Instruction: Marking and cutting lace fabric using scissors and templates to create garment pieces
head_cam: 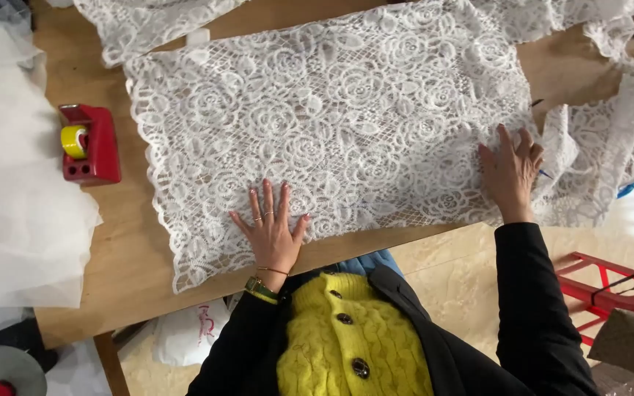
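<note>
One large rectangular panel of white rose-patterned lace lay spread across the brown wooden counter, filling the middle. Two hands pressed on it: the left hand, at six o'clock, lay flat with fingers splayed wide, gripping nothing; the right hand, at four o'clock, also rested open, its fingers loosely bent on the panel's right edge. More white lace pieces lay bunched at three o'clock and along twelve o'clock. At nine o'clock stood one red plastic tape dispenser holding one yellow tape roll. Sheer white tulle draped over the counter's far nine o'clock side, just beside the dispenser.
</note>
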